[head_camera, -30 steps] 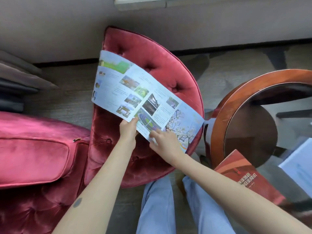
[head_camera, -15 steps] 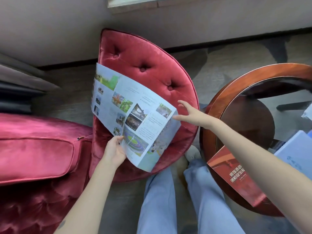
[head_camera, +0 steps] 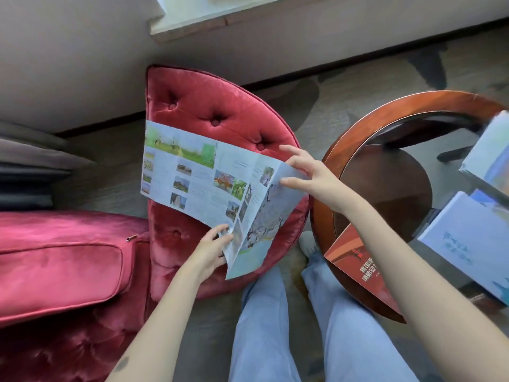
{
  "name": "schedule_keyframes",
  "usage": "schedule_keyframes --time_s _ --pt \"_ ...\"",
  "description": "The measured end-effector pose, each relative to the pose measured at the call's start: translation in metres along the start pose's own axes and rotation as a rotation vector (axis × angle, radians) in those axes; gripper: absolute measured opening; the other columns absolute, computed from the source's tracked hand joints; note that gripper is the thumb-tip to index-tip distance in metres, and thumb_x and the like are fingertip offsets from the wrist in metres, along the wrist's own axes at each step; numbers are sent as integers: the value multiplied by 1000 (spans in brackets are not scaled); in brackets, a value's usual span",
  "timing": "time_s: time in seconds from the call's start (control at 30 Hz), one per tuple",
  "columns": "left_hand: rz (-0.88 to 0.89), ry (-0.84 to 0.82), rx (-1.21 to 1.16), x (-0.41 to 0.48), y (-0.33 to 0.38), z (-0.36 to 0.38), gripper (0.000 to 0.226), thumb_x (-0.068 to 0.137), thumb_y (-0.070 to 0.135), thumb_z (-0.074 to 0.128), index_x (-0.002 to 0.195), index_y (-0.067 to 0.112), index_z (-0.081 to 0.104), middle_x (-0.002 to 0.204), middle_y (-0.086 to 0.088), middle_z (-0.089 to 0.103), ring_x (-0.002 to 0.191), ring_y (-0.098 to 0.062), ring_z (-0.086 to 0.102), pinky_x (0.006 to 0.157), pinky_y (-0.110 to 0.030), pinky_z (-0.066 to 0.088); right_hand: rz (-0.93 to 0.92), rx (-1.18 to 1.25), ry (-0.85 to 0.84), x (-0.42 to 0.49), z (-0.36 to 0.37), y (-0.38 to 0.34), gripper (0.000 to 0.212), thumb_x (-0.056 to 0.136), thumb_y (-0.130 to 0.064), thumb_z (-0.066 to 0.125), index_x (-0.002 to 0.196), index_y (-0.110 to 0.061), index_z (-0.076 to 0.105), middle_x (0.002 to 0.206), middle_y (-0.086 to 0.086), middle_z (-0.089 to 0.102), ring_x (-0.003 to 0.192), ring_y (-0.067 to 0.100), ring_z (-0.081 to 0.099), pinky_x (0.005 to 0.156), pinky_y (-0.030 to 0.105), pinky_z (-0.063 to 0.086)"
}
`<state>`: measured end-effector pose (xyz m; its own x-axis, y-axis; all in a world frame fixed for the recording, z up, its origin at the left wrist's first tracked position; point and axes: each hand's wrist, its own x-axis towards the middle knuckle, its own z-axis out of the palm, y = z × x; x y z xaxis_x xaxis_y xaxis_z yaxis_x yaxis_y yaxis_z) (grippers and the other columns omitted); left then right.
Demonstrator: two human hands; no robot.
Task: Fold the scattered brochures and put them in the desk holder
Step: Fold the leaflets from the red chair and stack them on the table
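In the head view, the unfolded brochure (head_camera: pixel 198 183) is held up over the red tufted cushion (head_camera: pixel 209 111), its long printed sheet slanting from upper left down to lower right, with the right-hand panels creased and bent toward the camera. The left hand (head_camera: pixel 213 248) is at the sheet's lower edge, just left of the main crease. It pinches the paper there, with the thumb on the printed face and curled fingers under it. Its forearm rises from the bottom of the frame over the edge of the red sofa seat (head_camera: pixel 60 263). The right hand (head_camera: pixel 311 175) is at the top corner of the bent right panel. The thumb lies across the panel's face and the spread, nearly straight fingers are behind it, so the corner is held lightly between them. Its forearm runs diagonally in from the lower right, crossing the rim of the round wooden bench (head_camera: pixel 358 125) and part of a red booklet (head_camera: pixel 355 260) that lies on the bench's glass top and overhangs the rim. Farther right on the glass lie pale blue brochures (head_camera: pixel 468 244), well apart from both hands. The person's legs in light blue trousers (head_camera: pixel 264 326) stand between the cushion and the bench on the carpet (head_camera: pixel 316 106).
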<state>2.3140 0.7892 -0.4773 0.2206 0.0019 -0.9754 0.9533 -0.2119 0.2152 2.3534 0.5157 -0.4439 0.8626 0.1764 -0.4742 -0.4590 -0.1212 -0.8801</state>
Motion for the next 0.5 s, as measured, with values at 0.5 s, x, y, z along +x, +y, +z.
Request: schedule_keyframes --time_s 0.5 --pt "-156 40 135 4 -30 20 25 98 26 44 121 19 50 122 -6 51 117 -33 50 85 -44 50 193 -432 158 31 32 50 46 85 -15 59 128 -11 44 130 5 49 121 20 45 98 30 32"
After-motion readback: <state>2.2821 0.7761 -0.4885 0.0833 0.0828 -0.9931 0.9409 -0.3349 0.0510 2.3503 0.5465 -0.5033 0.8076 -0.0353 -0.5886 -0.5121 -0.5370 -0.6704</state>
